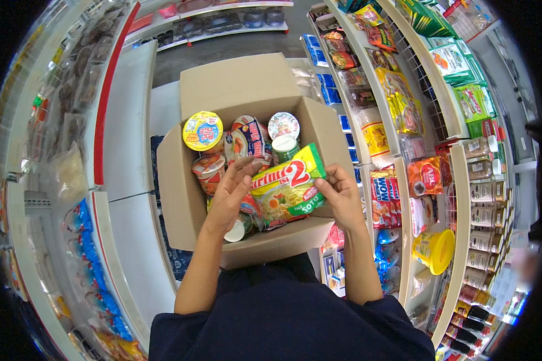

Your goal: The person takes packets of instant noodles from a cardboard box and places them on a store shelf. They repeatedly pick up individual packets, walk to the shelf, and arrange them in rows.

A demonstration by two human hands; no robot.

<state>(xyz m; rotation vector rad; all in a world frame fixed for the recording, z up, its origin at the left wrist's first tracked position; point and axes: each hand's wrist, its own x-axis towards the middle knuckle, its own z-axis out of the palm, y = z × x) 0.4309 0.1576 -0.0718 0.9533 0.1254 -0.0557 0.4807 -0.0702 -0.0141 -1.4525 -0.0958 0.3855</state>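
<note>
Both hands hold a green and yellow packet of instant noodles (284,192) above an open cardboard box (239,83). My left hand (232,192) is at the packet's left end, and my right hand (341,192) pinches its right end between thumb and fingers. Inside the box lie a yellow-lidded noodle cup (203,131), a red and white noodle cup (208,167), a blue and red noodle packet (248,140), a cup with a silvery lid (283,125), a green jar with a whitish lid (285,146) and another white-lidded jar (235,231) near the front wall. The packet hides some contents.
Shelves with snack and noodle packets (397,99) stand on the right, along with a yellow tub (433,251) and rows of spice jars (485,214). On the left are a white shelf (128,117) and hanging blue packets (88,252). Another shelf (226,34) crosses the far end.
</note>
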